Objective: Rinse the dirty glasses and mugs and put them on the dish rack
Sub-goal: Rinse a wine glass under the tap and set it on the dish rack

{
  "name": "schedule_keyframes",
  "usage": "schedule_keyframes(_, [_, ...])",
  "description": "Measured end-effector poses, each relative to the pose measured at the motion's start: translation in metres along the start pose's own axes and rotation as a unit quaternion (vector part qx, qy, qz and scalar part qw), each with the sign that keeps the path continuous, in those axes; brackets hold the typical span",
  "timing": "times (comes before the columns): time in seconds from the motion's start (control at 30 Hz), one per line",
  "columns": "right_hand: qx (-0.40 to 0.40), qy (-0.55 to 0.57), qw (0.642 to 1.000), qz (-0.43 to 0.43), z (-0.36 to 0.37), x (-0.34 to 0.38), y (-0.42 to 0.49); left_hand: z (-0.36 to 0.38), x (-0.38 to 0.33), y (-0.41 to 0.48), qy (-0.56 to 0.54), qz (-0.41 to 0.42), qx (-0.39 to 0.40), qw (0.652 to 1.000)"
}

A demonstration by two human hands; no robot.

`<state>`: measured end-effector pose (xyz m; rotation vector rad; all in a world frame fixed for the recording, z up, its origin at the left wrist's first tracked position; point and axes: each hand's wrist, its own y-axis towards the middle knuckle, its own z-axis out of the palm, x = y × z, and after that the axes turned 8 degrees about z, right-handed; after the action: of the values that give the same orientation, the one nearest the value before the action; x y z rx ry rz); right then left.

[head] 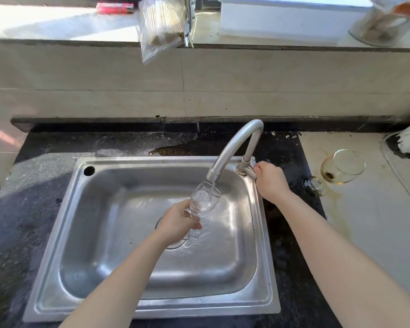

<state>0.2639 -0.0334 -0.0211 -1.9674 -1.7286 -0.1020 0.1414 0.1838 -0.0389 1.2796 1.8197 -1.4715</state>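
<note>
The glass (pixel 205 200) is tilted with its mouth towards 1 o'clock under the spout (pixel 234 143), so water runs in and spills into the sink (pixel 128 256). The left grip (pixel 179 221) curls round its lower part, clear of the stream. At 2 o'clock the right grip (pixel 270 179) wraps the tap handle (pixel 249 172), probably to control the flow. At 3 o'clock a stained glass (pixel 343 168) lies on the surface (pixel 365 233), not yet rinsed.
</note>
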Motion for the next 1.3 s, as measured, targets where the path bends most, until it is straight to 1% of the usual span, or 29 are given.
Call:
schedule_keyframes(0.07, [0.016,0.045,0.999,0.024,-0.004,-0.002,0.005,0.0,-0.002,-0.002,0.011,-0.01,-0.001,1.0])
schedule_keyframes(0.13, [0.027,0.004,0.999,0.017,-0.005,0.0,0.005,-0.001,-0.006,-0.004,0.042,-0.02,-0.008,0.999])
schedule_keyframes(0.17, [0.012,-0.023,1.0,0.011,-0.006,0.002,0.001,-0.001,-0.009,-0.006,0.062,-0.027,-0.009,0.998])
schedule_keyframes(0.23, [-0.07,-0.042,0.996,-0.029,-0.006,0.005,-0.015,-0.003,-0.018,-0.009,0.1,-0.044,-0.009,0.994])
schedule_keyframes(0.27, [-0.105,-0.032,0.991,-0.071,-0.006,0.007,-0.025,-0.004,-0.023,-0.011,0.12,-0.052,-0.009,0.991])
schedule_keyframes(0.3, [-0.108,-0.018,0.986,-0.123,-0.003,0.008,-0.036,-0.005,-0.028,-0.013,0.142,-0.058,-0.008,0.988])
schedule_keyframes(0.33, [-0.079,-0.01,0.98,-0.18,0.001,0.01,-0.046,-0.005,-0.034,-0.015,0.165,-0.06,-0.006,0.984])
schedule_keyframes(0.37, [-0.026,-0.014,0.973,-0.23,0.005,0.013,-0.057,-0.004,-0.04,-0.017,0.188,-0.059,-0.005,0.98])
schedule_keyframes(0.4, [0.028,-0.036,0.963,-0.264,0.011,0.015,-0.065,-0.003,-0.047,-0.019,0.213,-0.056,-0.004,0.976])
schedule_keyframes(0.43, [0.066,-0.074,0.952,-0.291,0.016,0.018,-0.072,-0.001,-0.054,-0.022,0.239,-0.052,-0.004,0.97])
schedule_keyframes(0.47, [0.079,-0.114,0.94,-0.313,0.022,0.019,-0.076,0.001,-0.061,-0.025,0.263,-0.046,-0.002,0.964])
schedule_keyframes(0.53, [0.063,-0.164,0.927,-0.332,0.03,0.019,-0.079,0.004,-0.076,-0.034,0.292,-0.035,0.013,0.956])
schedule_keyframes(0.6, [0.048,-0.157,0.931,-0.326,0.031,0.015,-0.081,0.005,-0.088,-0.044,0.298,-0.028,0.024,0.954])
schedule_keyframes(0.67, [0.058,-0.124,0.94,-0.313,0.031,0.01,-0.085,0.002,-0.096,-0.054,0.262,-0.02,0.016,0.965])
schedule_keyframes(0.73, [0.082,-0.084,0.947,-0.298,0.03,0.006,-0.09,-0.002,-0.099,-0.063,0.192,-0.002,-0.009,0.981])
schedule_keyframes(0.77, [0.097,-0.054,0.952,-0.287,0.03,0.004,-0.092,-0.005,-0.1,-0.068,0.145,0.009,-0.021,0.989])
schedule_keyframes(0.83, [0.129,0.024,0.956,-0.264,0.029,0.0,-0.097,-0.009,-0.102,-0.079,0.017,0.026,-0.026,0.999])
schedule_keyframes(0.9, [0.161,0.098,0.953,-0.236,0.028,-0.004,-0.103,-0.012,-0.103,-0.09,-0.115,0.033,-0.008,0.993])
schedule_keyframes(0.93, [0.175,0.122,0.951,-0.223,0.027,-0.005,-0.107,-0.013,-0.102,-0.096,-0.155,0.041,-0.003,0.987])
schedule_keyframes(1.0, [0.201,0.14,0.947,-0.209,0.025,-0.006,-0.116,-0.01,-0.1,-0.104,-0.176,0.066,-0.012,0.982])
schedule_keyframes(1.07, [0.207,0.156,0.944,-0.205,0.026,-0.007,-0.127,-0.006,-0.098,-0.108,-0.172,0.082,-0.027,0.981])
schedule_keyframes(1.17, [0.193,0.19,0.944,-0.188,0.024,-0.007,-0.145,-0.001,-0.105,-0.117,-0.173,0.094,-0.029,0.98])
schedule_keyframes(1.3, [0.165,0.234,0.944,-0.166,0.012,-0.005,-0.165,0.002,-0.124,-0.13,-0.169,0.121,-0.007,0.978])
